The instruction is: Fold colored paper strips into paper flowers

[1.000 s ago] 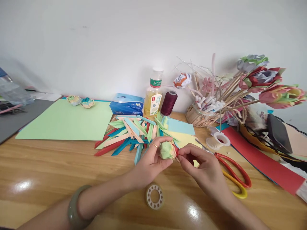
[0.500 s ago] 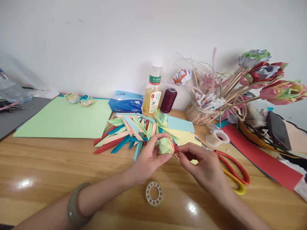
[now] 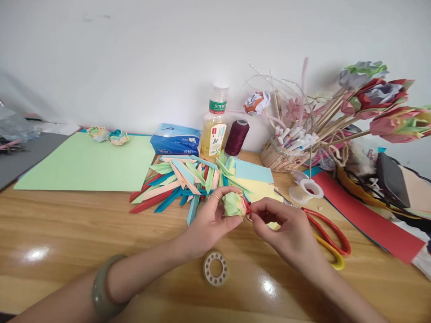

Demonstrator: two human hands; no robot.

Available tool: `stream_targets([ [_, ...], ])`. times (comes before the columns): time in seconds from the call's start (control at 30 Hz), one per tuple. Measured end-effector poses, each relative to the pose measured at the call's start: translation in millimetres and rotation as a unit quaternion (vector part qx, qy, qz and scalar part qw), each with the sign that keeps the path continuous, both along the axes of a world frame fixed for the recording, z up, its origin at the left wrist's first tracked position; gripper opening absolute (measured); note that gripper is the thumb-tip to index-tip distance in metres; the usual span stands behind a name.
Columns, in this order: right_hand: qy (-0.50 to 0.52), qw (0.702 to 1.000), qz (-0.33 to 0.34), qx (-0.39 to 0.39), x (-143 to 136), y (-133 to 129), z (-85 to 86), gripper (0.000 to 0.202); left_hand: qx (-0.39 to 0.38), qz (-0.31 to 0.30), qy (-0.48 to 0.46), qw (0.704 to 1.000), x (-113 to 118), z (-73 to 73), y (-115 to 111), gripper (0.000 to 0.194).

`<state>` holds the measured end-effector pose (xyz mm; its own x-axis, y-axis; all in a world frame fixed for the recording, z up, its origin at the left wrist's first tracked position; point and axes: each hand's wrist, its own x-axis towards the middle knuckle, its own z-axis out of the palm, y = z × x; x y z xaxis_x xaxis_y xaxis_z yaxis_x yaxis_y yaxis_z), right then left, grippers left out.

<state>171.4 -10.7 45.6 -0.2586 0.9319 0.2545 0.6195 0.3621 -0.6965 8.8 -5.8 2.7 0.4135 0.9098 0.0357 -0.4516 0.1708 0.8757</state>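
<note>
Between thumb and fingers, my left hand holds a small folded paper flower, light green outside with cream and red parts toward the right. My right hand is closed in a pinch on the flower's red tip. Just behind both hands spreads a heap of folded paper strips in green, peach, red and blue. A roll of clear tape lies on the table in front of my left wrist. Scissors with red and yellow handles rest to the right of my right hand.
Behind the strips stand a blue tissue pack, a drink bottle and a dark red thread cone. A basket of markers and paper flowers is at right, near a white spool. Green paper lies left.
The view has shifted slightly. Both hands keep nearly the same hold on the paper flower, with only a slight movement of the fingers.
</note>
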Motion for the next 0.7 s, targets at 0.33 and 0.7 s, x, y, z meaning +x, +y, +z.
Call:
stream_targets([
  [0.33, 0.032, 0.998, 0.011, -0.059, 0.5, 2.0, 2.5, 0.014, -0.026, 0.0, -0.023, 0.999, 1.0, 1.6, 0.9, 0.037],
  [0.7, 0.051, 0.993, 0.01, -0.108, 1.5, 4.7, 5.7, 0.017, -0.025, 0.007, -0.023, 0.999, -0.4, 1.2, 1.8, 0.036],
])
